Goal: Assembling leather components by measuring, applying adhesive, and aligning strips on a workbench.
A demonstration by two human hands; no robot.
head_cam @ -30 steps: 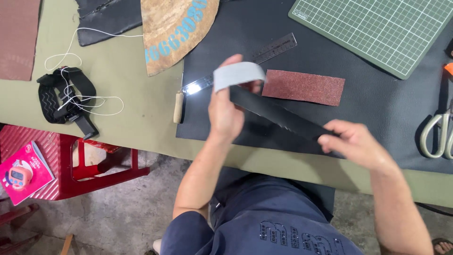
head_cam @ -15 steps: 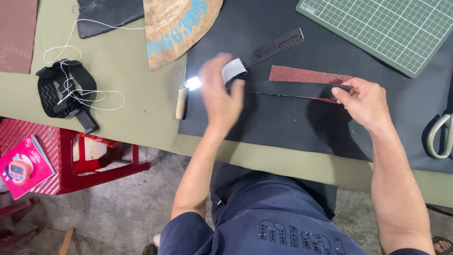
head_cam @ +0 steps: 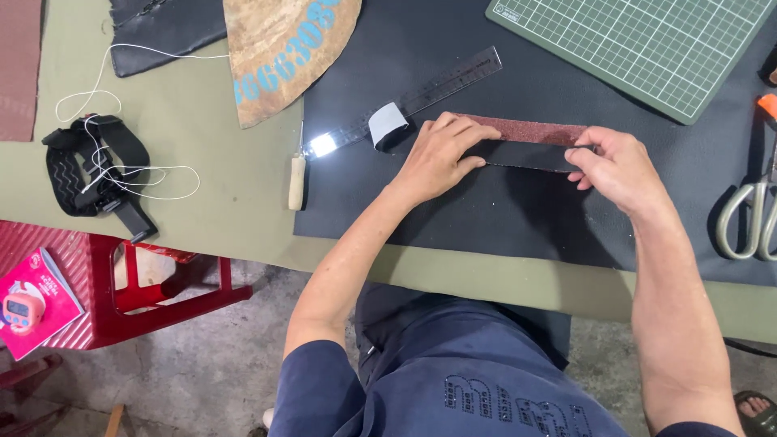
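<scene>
A long black leather strip [head_cam: 530,155] lies flat on the black sheet [head_cam: 502,218], its grey underside curled up at the left end [head_cam: 388,124]. My left hand [head_cam: 441,154] presses the strip down near its left part, fingers spread. My right hand [head_cam: 617,166] pinches the strip's right end against the sheet. A dark red textured strip [head_cam: 534,129] lies just behind the black strip, touching its far edge. A clear ruler [head_cam: 437,93] runs diagonally behind my left hand.
A wooden-handled awl [head_cam: 296,178] lies at the sheet's left edge. Scissors [head_cam: 749,214] lie at the right, a green cutting mat [head_cam: 639,44] at the back right. A brown leather piece [head_cam: 283,48], a black strap with white thread [head_cam: 97,170] and a red stool [head_cam: 137,279] are at the left.
The black strip, held up in the air a second ago, has been brought down and laid flat along the dark red strip. Both hands now press it onto the sheet.
</scene>
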